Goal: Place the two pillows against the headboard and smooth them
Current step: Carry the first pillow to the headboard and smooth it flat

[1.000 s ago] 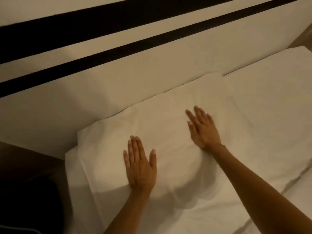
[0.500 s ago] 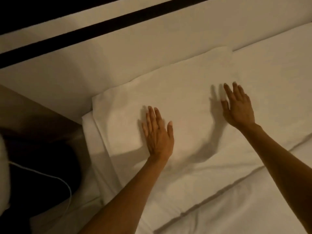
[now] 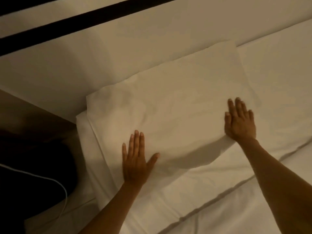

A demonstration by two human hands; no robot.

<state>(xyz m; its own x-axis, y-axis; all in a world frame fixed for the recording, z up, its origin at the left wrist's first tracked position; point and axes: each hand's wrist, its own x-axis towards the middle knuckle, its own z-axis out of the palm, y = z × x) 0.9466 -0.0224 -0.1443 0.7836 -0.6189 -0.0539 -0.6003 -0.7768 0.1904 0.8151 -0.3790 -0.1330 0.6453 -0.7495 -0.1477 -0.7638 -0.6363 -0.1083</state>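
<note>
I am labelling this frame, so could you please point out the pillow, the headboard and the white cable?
pillow (image 3: pixel 177 105), head view, on the middle of its top face.
headboard (image 3: pixel 152 48), head view, on its pale panel below the dark stripe.
white cable (image 3: pixel 50 179), head view, on its curve over the dark area.

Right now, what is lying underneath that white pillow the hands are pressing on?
Under the top pillow, a second white layer sticks out at its left end, apparently the other pillow. Both lie on the bed sheet. The left hand and right hand rest flat on top. The rest underneath is covered.
</note>
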